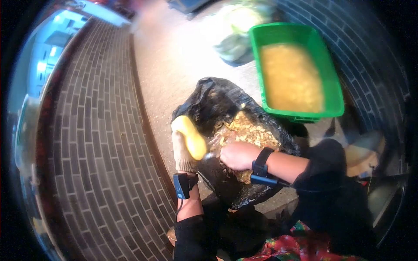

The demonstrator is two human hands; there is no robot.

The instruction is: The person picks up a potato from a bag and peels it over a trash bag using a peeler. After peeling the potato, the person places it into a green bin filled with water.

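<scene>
My left hand (179,145), in a cream knitted glove, is closed on a smooth, oblong yellow piece of produce (194,140). To its right, my bare right hand (238,155) makes a fist around a small shiny tool (212,154). The tool's blurred end points at the lower part of the produce, and its handle is hidden in my fingers; I cannot tell its kind. Both hands are over a crumpled black plastic bag (220,91) spread on the floor. Yellow and brownish peelings (254,132) lie heaped on the bag, just beyond my right hand.
A green plastic crate (333,93) at the upper right holds a mass of yellow-orange pieces. Behind it stands a blurred, glare-washed bag or bowl (233,45) with pale greenish contents. A dark brick-patterned wall (100,122) runs along the left, and another tiled surface (365,48) borders the right.
</scene>
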